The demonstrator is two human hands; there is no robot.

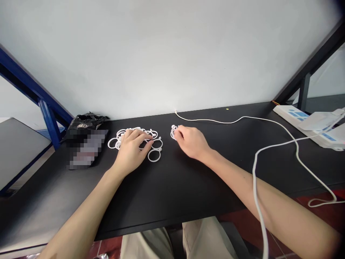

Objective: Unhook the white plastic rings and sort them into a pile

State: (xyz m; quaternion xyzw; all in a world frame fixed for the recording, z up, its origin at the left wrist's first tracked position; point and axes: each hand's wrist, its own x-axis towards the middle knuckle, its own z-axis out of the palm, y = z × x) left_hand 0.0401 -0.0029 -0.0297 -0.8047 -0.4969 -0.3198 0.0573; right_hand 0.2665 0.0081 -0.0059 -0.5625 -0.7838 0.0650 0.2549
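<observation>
A loose pile of thin white plastic rings (154,160), each with a small knob or eyelet, lies on the black table. My left hand (132,147) rests over this pile, palm down, with thumb and index finger apart beside a ring. Several rings are partly covered by its fingers. To the right of the pile, my right hand (191,142) is closed with fingertips pinched at white rings (173,133) against the tabletop. Its fingers hide part of them, so how many are there I cannot tell.
A black plastic bag (87,121) and a dark pouch (88,149), partly pixelated, lie at left. A white cable (210,120) runs along the back and loops over my right forearm. A white power strip (304,122) sits at right. Behind the table (161,201) stands a pale wall.
</observation>
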